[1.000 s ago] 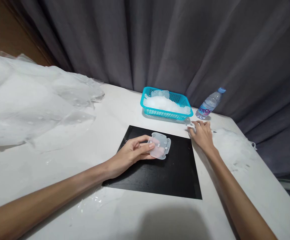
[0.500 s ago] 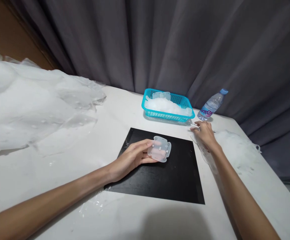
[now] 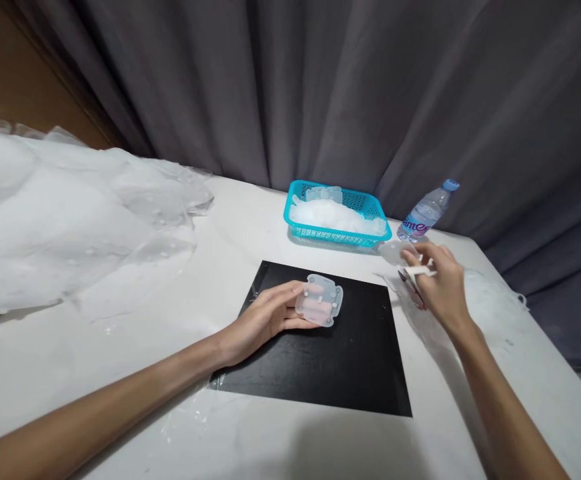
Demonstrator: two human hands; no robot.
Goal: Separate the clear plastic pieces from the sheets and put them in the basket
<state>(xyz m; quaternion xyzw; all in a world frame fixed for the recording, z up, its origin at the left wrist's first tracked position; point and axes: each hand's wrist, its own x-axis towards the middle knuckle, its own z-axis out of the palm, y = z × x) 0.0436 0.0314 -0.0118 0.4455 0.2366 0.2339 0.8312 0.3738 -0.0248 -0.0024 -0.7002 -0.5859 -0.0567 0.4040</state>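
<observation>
My left hand [image 3: 270,310] holds a thin translucent plastic piece [image 3: 323,300] by its left side, thumb on top and fingers showing through from beneath. The piece has rounded notched edges and small round marks near its corners. It is over a black mat [image 3: 315,370]. To the right, my right hand [image 3: 440,280] is closed, with a blurred translucent piece [image 3: 395,252] at its fingertips. A white strip [image 3: 420,271] shows at the same fingers. Just below is a slim dark-tipped tool [image 3: 411,288]; whether the hand touches it I cannot tell.
A turquoise basket [image 3: 340,237] at the back holds white translucent pieces. A water bottle [image 3: 426,212] stands tilted-looking beside it. Clear plastic bags [image 3: 70,227] are heaped on the left of the white table [image 3: 240,440]. More whitish plastic [image 3: 495,307] lies at the right.
My right hand has moved right and slightly nearer, and a translucent piece now shows at its fingertips. The dark-tipped tool has come into sight. My left hand keeps its hold almost unmoved.
</observation>
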